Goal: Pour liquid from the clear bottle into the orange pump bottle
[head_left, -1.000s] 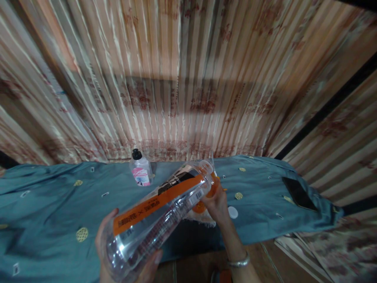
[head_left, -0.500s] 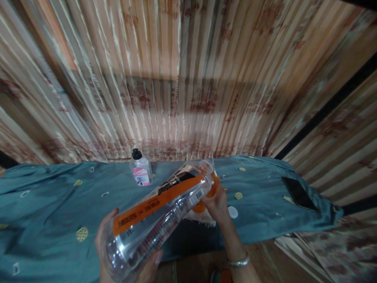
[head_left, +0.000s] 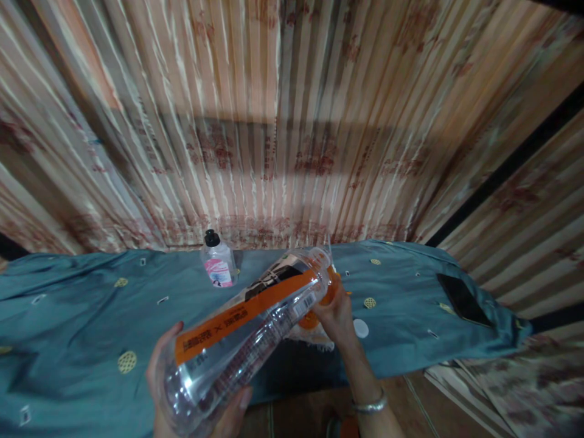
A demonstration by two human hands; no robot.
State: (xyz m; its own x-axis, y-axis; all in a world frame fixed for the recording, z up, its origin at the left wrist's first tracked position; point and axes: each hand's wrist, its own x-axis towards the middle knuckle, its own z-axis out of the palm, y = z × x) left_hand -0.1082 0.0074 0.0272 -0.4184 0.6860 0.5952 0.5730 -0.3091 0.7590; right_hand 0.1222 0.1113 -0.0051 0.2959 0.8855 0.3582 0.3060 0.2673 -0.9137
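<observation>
My left hand is wrapped round the base of a large clear plastic bottle with an orange, black and silver label. The bottle lies aslant, its neck towards the upper right. At that end my right hand, with a silver bangle at the wrist, is closed round an orange, see-through thing whose shape the bottle partly hides. More orange shows below the bottle, over a white fringed cloth. A white round cap lies just right of my right hand.
A small clear bottle with a black cap and pink label stands at the back left. A black phone lies on the right of the teal cloth. Pleated curtains rise behind the table, and a dark pole slants at right.
</observation>
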